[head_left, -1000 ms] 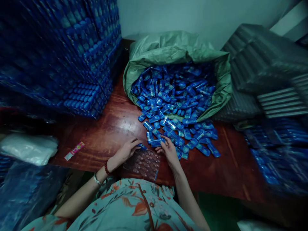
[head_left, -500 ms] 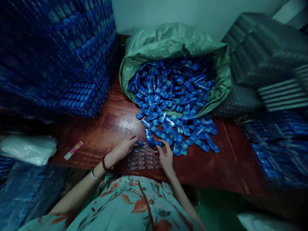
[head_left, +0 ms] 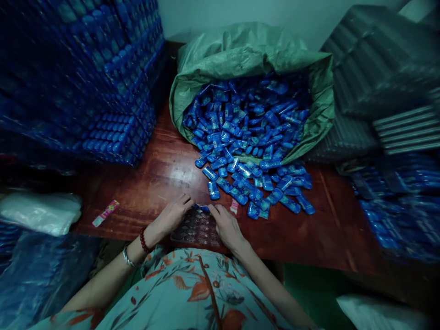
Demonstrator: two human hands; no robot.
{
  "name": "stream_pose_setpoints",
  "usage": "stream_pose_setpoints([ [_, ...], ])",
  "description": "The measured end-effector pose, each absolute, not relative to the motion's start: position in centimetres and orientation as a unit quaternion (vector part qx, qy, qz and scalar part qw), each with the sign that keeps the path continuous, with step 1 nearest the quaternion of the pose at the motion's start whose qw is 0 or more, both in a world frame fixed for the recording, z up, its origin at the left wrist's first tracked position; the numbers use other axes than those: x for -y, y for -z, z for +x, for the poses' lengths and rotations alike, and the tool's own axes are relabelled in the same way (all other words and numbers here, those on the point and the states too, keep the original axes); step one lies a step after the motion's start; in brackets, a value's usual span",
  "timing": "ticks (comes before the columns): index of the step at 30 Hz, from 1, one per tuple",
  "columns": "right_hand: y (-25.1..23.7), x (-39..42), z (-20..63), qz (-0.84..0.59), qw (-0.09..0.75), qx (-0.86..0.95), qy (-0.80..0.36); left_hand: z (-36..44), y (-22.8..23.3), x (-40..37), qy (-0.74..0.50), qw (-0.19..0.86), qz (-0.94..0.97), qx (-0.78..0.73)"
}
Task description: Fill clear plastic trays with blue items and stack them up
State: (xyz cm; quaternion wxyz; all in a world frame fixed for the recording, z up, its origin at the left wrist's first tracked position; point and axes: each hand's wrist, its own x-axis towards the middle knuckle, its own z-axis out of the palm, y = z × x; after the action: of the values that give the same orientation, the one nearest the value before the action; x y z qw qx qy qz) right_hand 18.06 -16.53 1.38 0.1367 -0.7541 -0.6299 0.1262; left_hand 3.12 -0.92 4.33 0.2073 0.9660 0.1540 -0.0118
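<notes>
At the table's near edge lies a clear plastic tray (head_left: 197,231) with rows of moulded hollows. My left hand (head_left: 173,214) is closed at the tray's far left corner, its fingertips on a small blue wrapped pack. My right hand (head_left: 227,228) reaches over the tray's right side, fingers closed on a blue wrapped pack (head_left: 204,208) at the far row. The fingers partly cover these packs. Beyond the hands, many similar loose blue packs (head_left: 239,195) spill from the mouth of a green woven sack (head_left: 250,59).
Tall stacks of filled blue trays (head_left: 113,133) stand on the left. Grey stacked trays (head_left: 381,68) and more blue packs (head_left: 388,215) are at right. A pink strip (head_left: 106,213) and plastic bags (head_left: 39,213) lie left; a small pink piece (head_left: 234,206) lies near the loose packs.
My right hand has moved left along the tray's far row with a blue pack. The tray and my left hand have shifted slightly left. A small pink piece now shows on the table.
</notes>
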Motion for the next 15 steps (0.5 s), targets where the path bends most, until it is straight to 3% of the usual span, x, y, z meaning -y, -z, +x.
stream_pose_setpoints([
  [6,-5.1,14.3,17.1,-0.739,-0.001,0.663,-0.123,3.4,-4.6,1.5,0.049,0.168,0.977,-0.124],
  [15,-6.1,13.1,15.8,-0.735,-0.043,0.668,-0.105,3.9,-4.2,3.1,0.048,0.150,0.974,-0.165],
])
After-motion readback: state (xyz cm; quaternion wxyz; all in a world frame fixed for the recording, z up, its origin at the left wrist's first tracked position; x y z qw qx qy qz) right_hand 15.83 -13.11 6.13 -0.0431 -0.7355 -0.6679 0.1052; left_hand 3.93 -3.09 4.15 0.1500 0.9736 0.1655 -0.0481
